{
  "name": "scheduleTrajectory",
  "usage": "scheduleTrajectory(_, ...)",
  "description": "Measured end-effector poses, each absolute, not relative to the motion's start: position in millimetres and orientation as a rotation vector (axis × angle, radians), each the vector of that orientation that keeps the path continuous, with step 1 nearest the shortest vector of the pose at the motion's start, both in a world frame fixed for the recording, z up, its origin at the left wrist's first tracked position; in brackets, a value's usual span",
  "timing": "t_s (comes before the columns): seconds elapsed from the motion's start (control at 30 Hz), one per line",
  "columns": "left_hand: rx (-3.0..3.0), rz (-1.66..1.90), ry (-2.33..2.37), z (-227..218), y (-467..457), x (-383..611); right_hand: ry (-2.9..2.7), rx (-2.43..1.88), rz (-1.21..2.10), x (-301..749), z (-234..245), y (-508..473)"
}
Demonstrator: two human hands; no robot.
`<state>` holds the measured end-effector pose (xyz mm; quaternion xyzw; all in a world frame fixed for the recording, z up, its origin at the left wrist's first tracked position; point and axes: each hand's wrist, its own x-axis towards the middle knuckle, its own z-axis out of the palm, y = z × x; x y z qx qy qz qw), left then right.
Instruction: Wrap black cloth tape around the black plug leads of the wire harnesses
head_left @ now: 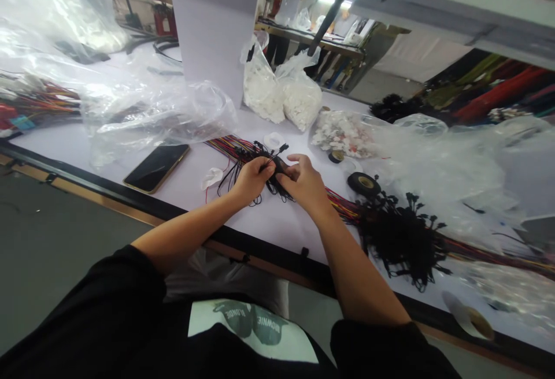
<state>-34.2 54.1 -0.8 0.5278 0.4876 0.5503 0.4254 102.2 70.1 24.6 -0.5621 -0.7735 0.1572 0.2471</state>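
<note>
Pinching a black lead [283, 148], the left hand [252, 179] nears the half-curled right hand [307, 187], hold unclear; coloured wires [344, 207] lie bundled, black ends [249, 151] seemingly unfinished.

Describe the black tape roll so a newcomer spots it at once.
On the white table, look right of the person's right hand to the big heap of black-connector wires. At that heap's upper-left edge lies the black tape roll. Its tan core shows, and it is plainly larger than the small dark roll behind it.
</note>
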Motion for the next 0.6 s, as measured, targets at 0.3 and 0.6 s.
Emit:
scheduleTrajectory(0.3, 0.904, 1.335, 0.913, 6.4, 46.8, -27.2, -2.097, -1.413, 0.476, 113.7, 25.3, 82.0)
scheduleTrajectory(0.6, 0.798, 1.361, 0.797, -3.4, 51.4, -25.5, -2.102, -1.345, 0.666, 108.4, 29.9, 70.2)
